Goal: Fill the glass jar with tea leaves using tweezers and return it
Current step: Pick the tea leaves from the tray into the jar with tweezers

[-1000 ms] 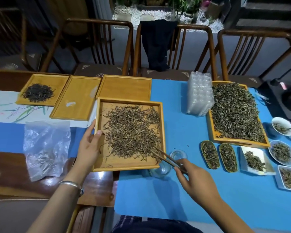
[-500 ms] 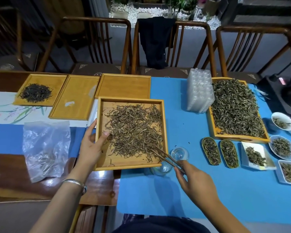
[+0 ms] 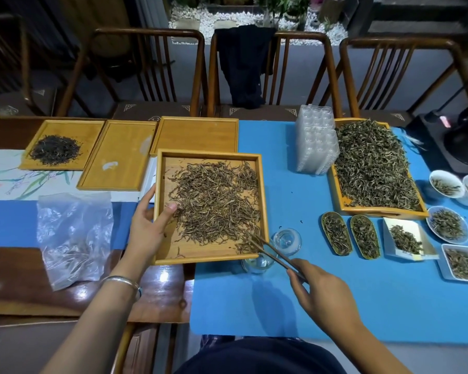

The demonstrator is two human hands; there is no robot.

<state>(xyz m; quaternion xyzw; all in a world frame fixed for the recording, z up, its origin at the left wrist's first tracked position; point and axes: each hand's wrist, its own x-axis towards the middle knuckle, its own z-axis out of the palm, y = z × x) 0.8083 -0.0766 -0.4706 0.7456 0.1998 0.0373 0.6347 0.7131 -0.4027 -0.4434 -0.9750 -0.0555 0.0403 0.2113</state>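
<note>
Two hands are working at a square wooden tray (image 3: 160, 211) of brown tea leaves (image 3: 216, 201). The left hand (image 3: 149, 228) is gripping the tray's left rim, thumb inside over the rim and touching the edge of the leaves, fingers outside, steadying it. The right hand (image 3: 322, 292) is pinching a pair of wooden tweezers (image 3: 273, 253) near their rear end; the tips are reaching over the tray's near right corner into the leaves there. The tips are lying close together, but whether they are closed on a leaf cannot be told at this size.

The jar (image 3: 257, 263) is lying clear and apparently empty on the blue mat (image 3: 281, 306), touching the tray's near right corner, directly under the tweezers. A second small glass piece (image 3: 287, 240), perhaps a lid or another jar, is standing just beside it to the right. Which way the jar's mouth is facing is not clear.

Step in hand, as judged: picking up leaves, with filling hardly begun. The next move is calling for a firm pinch on a small tuft, a short lift clear of the tray's rim, and a carry to the jar's mouth, with release only once the tips are over the opening. Risk: loose leaves dropping onto the mat.
</note>
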